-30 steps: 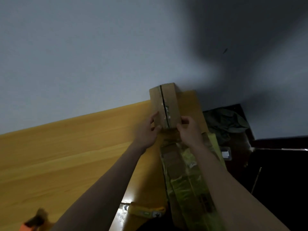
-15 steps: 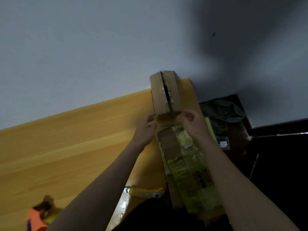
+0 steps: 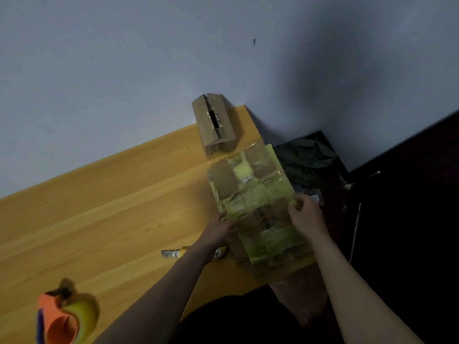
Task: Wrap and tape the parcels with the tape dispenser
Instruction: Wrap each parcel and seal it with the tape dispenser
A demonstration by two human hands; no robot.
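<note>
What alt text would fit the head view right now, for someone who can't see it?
Both hands hold a flat cardboard parcel wrapped in yellowish tape at the right end of a wooden table: the left hand on its left edge, the right hand gripping its right edge. A small cardboard box stands against the wall beyond; an orange tape dispenser lies untouched at near left.

the orange tape dispenser (image 3: 58,319) is blurred and cut off by the bottom edge; the left hand (image 3: 215,230) hides part of a yellow-handled tool (image 3: 173,253), its kind unclear.
</note>
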